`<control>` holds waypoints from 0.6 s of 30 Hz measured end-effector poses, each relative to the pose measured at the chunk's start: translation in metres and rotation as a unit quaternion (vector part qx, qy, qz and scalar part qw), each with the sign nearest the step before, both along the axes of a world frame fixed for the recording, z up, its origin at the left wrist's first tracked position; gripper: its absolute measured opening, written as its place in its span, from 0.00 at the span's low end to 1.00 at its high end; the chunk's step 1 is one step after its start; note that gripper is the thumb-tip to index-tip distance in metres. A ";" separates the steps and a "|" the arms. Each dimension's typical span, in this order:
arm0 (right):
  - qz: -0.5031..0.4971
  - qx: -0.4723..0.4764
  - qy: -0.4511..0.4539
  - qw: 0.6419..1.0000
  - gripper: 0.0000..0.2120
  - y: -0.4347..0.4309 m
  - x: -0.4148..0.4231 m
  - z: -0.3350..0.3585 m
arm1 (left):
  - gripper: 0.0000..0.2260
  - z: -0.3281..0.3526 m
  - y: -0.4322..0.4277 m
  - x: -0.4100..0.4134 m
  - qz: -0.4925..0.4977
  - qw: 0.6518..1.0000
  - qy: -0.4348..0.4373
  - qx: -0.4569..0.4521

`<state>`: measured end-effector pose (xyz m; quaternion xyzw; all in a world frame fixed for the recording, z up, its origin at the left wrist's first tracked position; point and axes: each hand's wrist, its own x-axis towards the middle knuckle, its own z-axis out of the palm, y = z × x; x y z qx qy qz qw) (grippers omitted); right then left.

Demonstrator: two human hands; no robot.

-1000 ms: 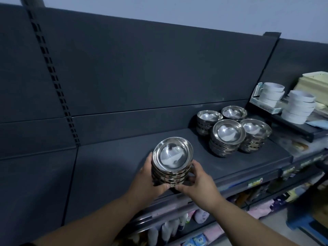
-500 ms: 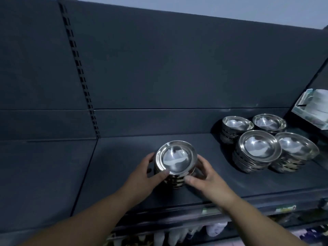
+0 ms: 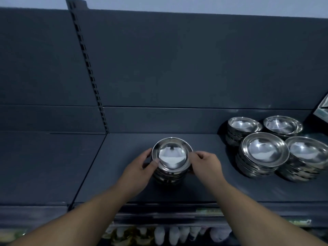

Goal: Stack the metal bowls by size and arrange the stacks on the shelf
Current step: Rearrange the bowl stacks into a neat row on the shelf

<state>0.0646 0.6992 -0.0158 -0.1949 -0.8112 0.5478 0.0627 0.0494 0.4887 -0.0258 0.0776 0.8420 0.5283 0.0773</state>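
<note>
left hand (image 3: 140,167), right hand (image 3: 205,166) grip clamped round bowl stack (image 3: 172,157); four stacks (image 3: 262,153) right.

No readable text; shelf-edge labels (image 3: 209,211) too blurred

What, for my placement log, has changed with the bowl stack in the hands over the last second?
The stack of bowls went from being held up at the front edge of the shelf to further in, where it now sits. The left hand and right hand have not let go; both still grip its sides. The four other stacks on the right stayed put.
</note>
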 end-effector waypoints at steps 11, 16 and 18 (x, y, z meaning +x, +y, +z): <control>0.047 0.040 0.015 0.998 0.15 0.004 0.008 0.007 | 0.43 0.001 -0.008 -0.001 -0.031 0.999 -0.021 -0.024; 0.088 0.018 0.060 0.994 0.11 -0.001 0.016 -0.001 | 0.41 0.003 -0.007 -0.003 -0.027 0.997 0.025 -0.060; 0.081 0.020 0.073 0.994 0.08 -0.002 0.017 0.001 | 0.41 0.003 -0.006 -0.003 -0.026 0.997 0.038 -0.062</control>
